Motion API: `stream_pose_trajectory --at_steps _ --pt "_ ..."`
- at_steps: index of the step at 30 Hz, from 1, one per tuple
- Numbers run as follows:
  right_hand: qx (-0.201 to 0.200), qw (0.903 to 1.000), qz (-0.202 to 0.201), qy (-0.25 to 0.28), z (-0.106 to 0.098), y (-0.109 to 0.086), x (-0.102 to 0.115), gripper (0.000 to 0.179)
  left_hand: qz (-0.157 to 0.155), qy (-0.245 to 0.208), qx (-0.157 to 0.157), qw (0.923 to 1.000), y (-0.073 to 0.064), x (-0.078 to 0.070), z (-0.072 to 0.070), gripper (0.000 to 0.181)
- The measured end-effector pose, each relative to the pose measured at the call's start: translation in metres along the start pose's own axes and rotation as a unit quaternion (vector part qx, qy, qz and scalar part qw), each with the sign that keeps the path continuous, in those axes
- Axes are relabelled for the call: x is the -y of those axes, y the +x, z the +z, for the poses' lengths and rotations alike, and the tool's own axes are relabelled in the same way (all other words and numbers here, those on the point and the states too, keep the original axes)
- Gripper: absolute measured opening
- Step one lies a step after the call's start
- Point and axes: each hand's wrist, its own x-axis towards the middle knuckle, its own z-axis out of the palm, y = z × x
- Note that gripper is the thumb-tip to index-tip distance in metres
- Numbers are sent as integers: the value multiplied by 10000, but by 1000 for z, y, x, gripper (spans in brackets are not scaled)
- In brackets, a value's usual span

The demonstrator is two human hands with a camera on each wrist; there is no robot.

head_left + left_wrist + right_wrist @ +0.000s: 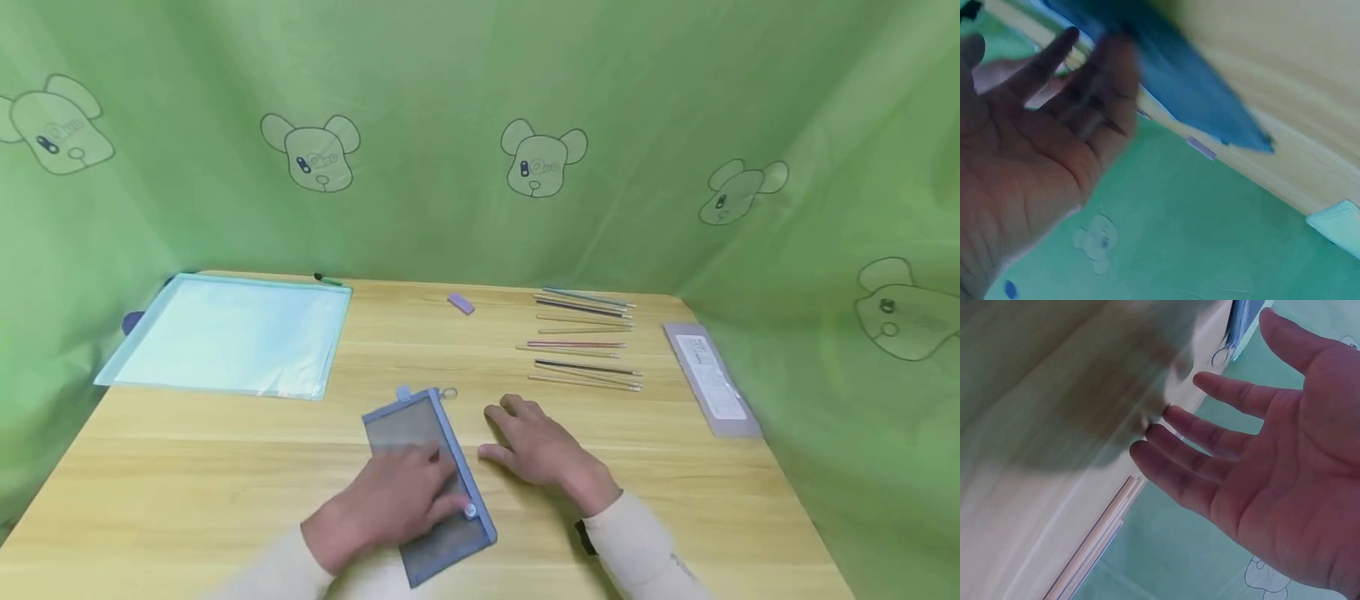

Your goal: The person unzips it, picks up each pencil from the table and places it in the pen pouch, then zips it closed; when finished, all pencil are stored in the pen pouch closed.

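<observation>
A blue-grey mesh zip pouch [401,429] lies slanted on the table, with a metal ring [449,392] at its far corner. My left hand [393,492] is over the pouch, fingers loosely bent, thumb beside the round zip charm [470,510]. In the left wrist view its blurred fingers [1119,75] reach to the edge of the pouch [1210,106]. Just right of the pouch, my right hand [536,443] is palm down with fingertips at the tabletop. Between its spread fingers [1191,462] there is nothing in the right wrist view.
Several pencils [576,344] lie in rows at the back right, and a purple eraser [461,303] at the back middle. A clear turquoise-edged folder [232,333] covers the left back, beside a green marker [330,281]. A flat labelled pack [712,379] is at the right edge.
</observation>
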Motion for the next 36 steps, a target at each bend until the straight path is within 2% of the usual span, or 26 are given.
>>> stream_pose_trajectory --at_steps 2,4,6,9,12,15,18,21,24,28,31,36 --pt "-8 10000 17 -85 2 2 0 63 -274 -165 -374 9988 17 14 -4 41" --pt "-11 9999 22 -165 4 3 1 62 -749 -144 -612 9952 33 30 -6 40" --pt "15 9998 32 -198 6 4 4 61 -1247 -56 -567 9906 45 45 -4 46" --pt "116 9997 34 -204 6 4 8 60 -1574 -236 -228 9870 52 60 2 48" --pt "144 9997 32 -194 4 6 10 61 -1522 -616 -127 9863 53 63 9 36" --pt "6 10000 57 -70 0 9 12 62 -1336 -1287 -188 9825 54 60 12 26" --pt "-215 9991 24 364 -4 12 13 65 -1029 -2126 -341 9711 58 54 10 23" --pt "-491 9947 -164 885 -9 15 18 65 -683 -2767 -426 9576 61 47 6 22" --pt "-881 9879 -481 1181 -17 19 27 46 -461 -3036 -639 9495 62 40 -1 20" --pt "-1521 9771 -739 1291 -30 24 39 17 -370 -3237 -1160 9383 62 37 -11 20" --pt "-1902 9683 -639 1485 -40 27 44 13 -320 -3340 -1538 9294 63 38 -16 21" --pt "-2343 9505 -474 1983 -49 30 49 11 -319 -3524 -1779 9182 62 44 -23 19"
